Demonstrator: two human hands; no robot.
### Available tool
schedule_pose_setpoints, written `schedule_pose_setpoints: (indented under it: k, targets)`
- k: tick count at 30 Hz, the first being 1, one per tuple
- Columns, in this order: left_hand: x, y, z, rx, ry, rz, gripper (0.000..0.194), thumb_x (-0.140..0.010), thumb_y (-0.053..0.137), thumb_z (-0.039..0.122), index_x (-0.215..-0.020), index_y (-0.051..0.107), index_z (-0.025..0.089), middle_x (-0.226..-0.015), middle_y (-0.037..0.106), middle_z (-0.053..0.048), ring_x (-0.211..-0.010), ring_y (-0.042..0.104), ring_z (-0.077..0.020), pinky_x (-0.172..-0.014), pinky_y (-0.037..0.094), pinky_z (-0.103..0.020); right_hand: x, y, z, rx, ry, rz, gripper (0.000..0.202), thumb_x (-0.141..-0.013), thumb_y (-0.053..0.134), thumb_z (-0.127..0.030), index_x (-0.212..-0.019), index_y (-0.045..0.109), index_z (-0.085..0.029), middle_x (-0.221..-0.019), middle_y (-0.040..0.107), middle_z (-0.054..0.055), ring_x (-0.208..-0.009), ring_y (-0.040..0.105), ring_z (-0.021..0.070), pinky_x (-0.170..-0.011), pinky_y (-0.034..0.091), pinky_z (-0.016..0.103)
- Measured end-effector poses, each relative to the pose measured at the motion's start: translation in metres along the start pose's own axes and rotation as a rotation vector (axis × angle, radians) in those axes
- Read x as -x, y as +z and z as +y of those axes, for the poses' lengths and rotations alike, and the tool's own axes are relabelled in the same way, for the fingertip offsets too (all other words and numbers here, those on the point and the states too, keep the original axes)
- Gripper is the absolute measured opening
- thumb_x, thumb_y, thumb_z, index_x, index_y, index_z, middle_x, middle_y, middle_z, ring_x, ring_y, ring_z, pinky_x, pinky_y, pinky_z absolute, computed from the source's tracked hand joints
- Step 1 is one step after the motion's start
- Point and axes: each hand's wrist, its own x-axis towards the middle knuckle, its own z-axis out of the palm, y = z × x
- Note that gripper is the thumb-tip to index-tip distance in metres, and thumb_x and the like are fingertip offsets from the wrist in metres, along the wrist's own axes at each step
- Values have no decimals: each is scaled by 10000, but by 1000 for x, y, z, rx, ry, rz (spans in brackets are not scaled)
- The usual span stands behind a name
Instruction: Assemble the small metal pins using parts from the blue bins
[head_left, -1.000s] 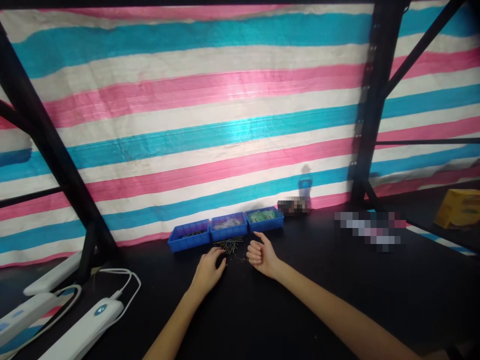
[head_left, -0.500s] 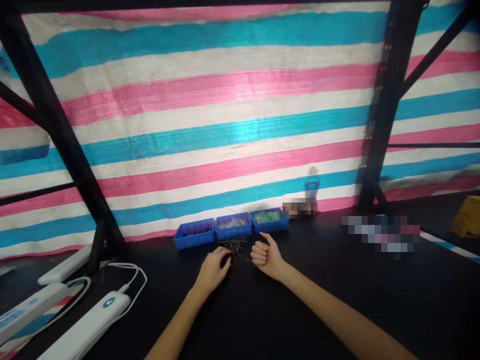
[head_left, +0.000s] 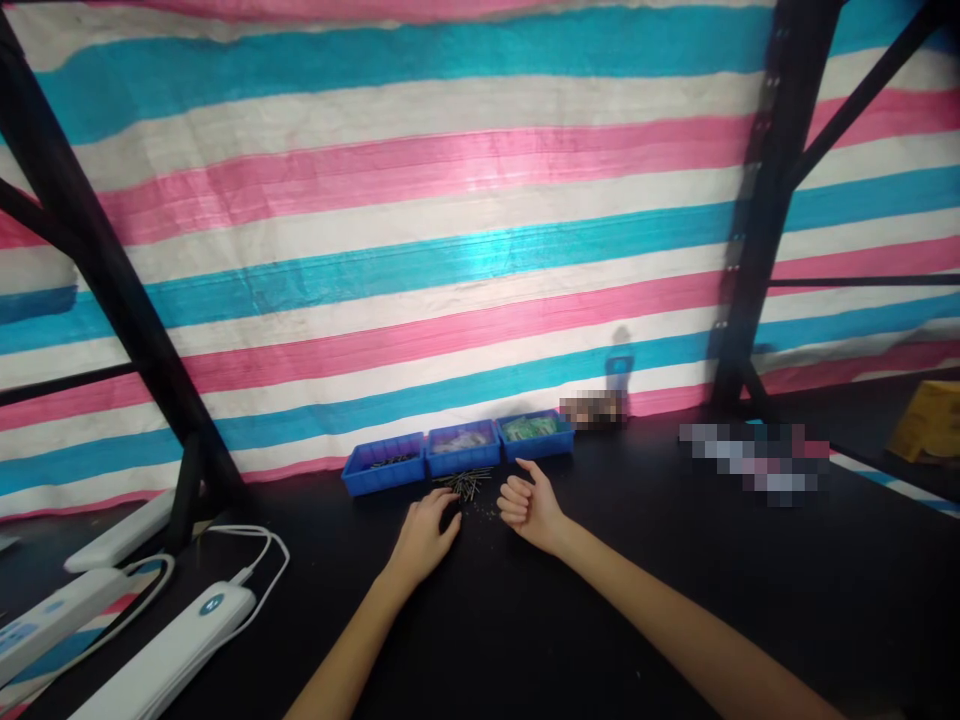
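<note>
My left hand [head_left: 427,530] rests palm down on the black table [head_left: 480,640], its fingertips at the near left edge of a small pile of thin dark sticks [head_left: 469,485]; its thumb is apart from the fingers and nothing shows in it. To the right of the pile, my right hand [head_left: 534,508] lies on its side with the fingers curled in and one finger raised; whether they hold anything small is hidden. Tiny bits [head_left: 486,513] lie between the hands. Behind stand three blue trays: the left tray [head_left: 384,480] with dark pieces, the middle tray [head_left: 463,462] with clear bags, the right tray [head_left: 537,446] with green-tinted bags.
White power strips [head_left: 169,650] and cables [head_left: 281,560] lie at the left. Black metal posts [head_left: 127,310] stand on both sides before a striped sheet [head_left: 450,220]. Blurred-out items [head_left: 750,460] and a yellow object [head_left: 930,422] are at the right.
The whole view has shifted slightly, with the scene a little higher and further left. Both hands keep nearly the same pose and place beside the pile.
</note>
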Motion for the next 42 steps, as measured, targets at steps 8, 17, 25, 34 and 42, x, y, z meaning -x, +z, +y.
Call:
schedule_pose_setpoints:
  k: [8, 17, 25, 34, 42]
  targets:
    - [-1, -9, 10, 33, 28, 8, 266, -835, 393, 263, -1014, 587, 233, -1068, 588, -40, -929, 570, -178, -815, 414, -317, 1, 6, 0, 2, -18, 118, 218, -713, 496, -305, -567, 407, -169, -423, 239, -82, -364, 181, 44, -345, 141, 154]
    - [-1, -8, 8, -16, -49, 71, 241, -824, 398, 249, -952, 600, 219, -1023, 589, -35, -907, 565, -173, -778, 413, -300, 1, 9, 0, 64, -16, 130, 127, -675, 492, -210, -600, 399, -166, -444, 253, -85, -370, 194, 36, -354, 136, 152]
    - [-2, -8, 6, -6, -61, 33, 250, -823, 391, 238, -949, 605, 208, -954, 613, -41, -889, 555, -179, -795, 413, -313, 0, 6, 1, 94, -13, 104, 158, -689, 537, -219, -619, 404, -167, -445, 243, -96, -374, 188, 33, -351, 148, 145]
    - [-3, -3, 2, 20, 1, 10, 269, -820, 421, 268, -987, 625, 214, -1130, 581, -61, -1053, 516, -210, -883, 406, -364, -1, 6, 2, 95, -11, 86, 230, -676, 589, -214, -617, 371, -177, -456, 243, -102, -376, 184, 29, -348, 149, 136]
    - [-2, -8, 7, 22, 54, 19, 238, -823, 418, 248, -936, 626, 224, -1017, 609, -43, -936, 558, -185, -809, 420, -322, 0, 6, 2, 93, -22, 87, 192, -680, 568, -220, -632, 387, -177, -457, 255, -99, -375, 180, 33, -346, 139, 141]
